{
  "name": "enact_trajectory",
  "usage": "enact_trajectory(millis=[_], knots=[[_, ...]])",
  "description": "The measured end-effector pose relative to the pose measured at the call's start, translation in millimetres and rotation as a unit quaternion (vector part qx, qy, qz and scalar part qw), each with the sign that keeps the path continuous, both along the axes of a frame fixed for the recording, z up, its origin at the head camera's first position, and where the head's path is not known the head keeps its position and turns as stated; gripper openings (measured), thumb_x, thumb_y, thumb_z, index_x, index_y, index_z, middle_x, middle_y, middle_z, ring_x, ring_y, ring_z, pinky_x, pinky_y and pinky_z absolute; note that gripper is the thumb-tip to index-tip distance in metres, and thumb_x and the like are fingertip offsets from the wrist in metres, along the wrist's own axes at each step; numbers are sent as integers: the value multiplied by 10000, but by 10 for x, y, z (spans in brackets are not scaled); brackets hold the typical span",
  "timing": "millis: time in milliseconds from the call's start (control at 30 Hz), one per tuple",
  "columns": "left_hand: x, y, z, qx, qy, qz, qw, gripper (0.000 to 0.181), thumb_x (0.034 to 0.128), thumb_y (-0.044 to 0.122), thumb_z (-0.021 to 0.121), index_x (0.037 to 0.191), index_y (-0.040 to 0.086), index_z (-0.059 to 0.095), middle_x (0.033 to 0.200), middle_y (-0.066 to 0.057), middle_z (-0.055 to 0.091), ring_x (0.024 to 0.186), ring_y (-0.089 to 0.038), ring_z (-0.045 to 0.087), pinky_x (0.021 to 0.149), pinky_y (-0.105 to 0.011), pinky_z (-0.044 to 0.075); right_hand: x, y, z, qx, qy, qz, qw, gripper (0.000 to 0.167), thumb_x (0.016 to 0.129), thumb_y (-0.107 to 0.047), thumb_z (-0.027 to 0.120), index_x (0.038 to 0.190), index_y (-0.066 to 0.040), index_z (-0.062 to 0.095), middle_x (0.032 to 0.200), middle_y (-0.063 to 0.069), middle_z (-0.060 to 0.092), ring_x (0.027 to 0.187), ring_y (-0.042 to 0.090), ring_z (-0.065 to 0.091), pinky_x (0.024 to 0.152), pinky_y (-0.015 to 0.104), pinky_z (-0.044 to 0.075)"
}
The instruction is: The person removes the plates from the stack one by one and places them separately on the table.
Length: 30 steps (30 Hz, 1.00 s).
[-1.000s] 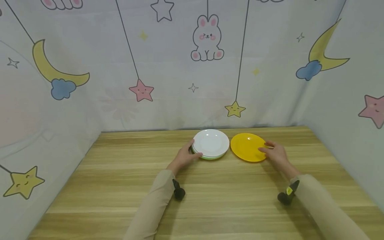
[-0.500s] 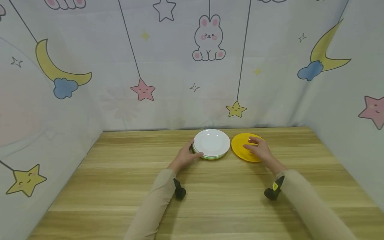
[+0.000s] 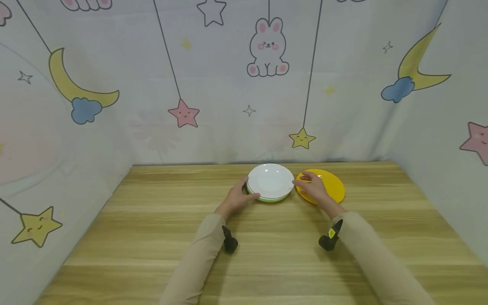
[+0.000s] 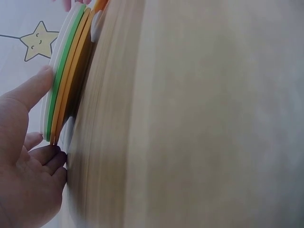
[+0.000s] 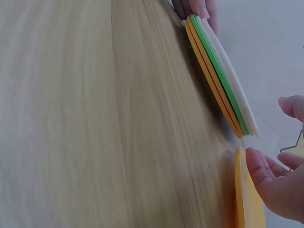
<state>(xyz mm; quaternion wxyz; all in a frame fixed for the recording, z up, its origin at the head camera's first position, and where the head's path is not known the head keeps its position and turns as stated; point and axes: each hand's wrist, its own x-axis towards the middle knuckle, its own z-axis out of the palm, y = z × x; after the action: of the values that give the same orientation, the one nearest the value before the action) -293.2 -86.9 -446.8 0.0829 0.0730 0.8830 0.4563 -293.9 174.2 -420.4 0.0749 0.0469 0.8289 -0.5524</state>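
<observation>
A stack of plates (image 3: 270, 181) lies on the table, its top plate white. The right wrist view shows a green plate (image 5: 217, 71) under the white and orange-yellow plates (image 5: 207, 71) lowest. At the stack's left side my left hand (image 3: 235, 200) holds the rim, thumb (image 4: 40, 85) against the near edge and fingers bent at the far side. A single yellow plate (image 3: 334, 186) lies flat just right of the stack. Over it hovers my right hand (image 3: 315, 189), thumb and fingers spread, fingertips close to the stack's right rim; contact cannot be told.
The wooden table (image 3: 267, 254) runs up to a pale cloth backdrop (image 3: 213, 144) printed with stars, moons and a rabbit, which also hangs along both sides. Each wrist carries a small black camera (image 3: 230, 241).
My right hand has moved left from the yellow plate's right edge, across that plate, to the stack's right rim. The left hand stays on the stack; the plates have not moved.
</observation>
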Motion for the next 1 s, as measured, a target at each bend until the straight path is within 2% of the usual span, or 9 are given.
enact_trajectory(millis=[167,433,633,1000], knots=[[-4,-3,-5,-14,-51,-23,10000,823,809,389,665,1437,79,233,1473,-119,251,1358,-252,201,1114,-372,190,-2,-101,-9,-52,21,-12,10000,681,869,-249,610,1387,33,271,1354,219,374,1169,328,438,962,392,433],[5,-4,0,-15,-59,4,10000,828,805,394,669,1437,83,236,1473,-111,255,1359,-245,200,1115,-367,185,-14,-217,-41,268,61,-71,9996,591,870,-251,610,1331,28,366,1335,206,408,1050,278,499,876,324,491],[1,-5,-6,-18,-61,-7,10000,823,806,391,669,1435,78,239,1470,-120,259,1357,-252,204,1115,-371,184,-2,-290,-85,158,104,-343,9992,484,862,-183,624,1279,0,459,1281,171,462,1018,257,475,836,287,497],[-2,-4,-8,-70,-35,-16,10000,827,808,394,665,1440,85,230,1472,-115,255,1359,-247,199,1116,-363,180,6,-350,-133,235,269,-694,9969,506,839,-130,641,1282,34,459,1228,190,508,1071,283,478,923,361,463]])
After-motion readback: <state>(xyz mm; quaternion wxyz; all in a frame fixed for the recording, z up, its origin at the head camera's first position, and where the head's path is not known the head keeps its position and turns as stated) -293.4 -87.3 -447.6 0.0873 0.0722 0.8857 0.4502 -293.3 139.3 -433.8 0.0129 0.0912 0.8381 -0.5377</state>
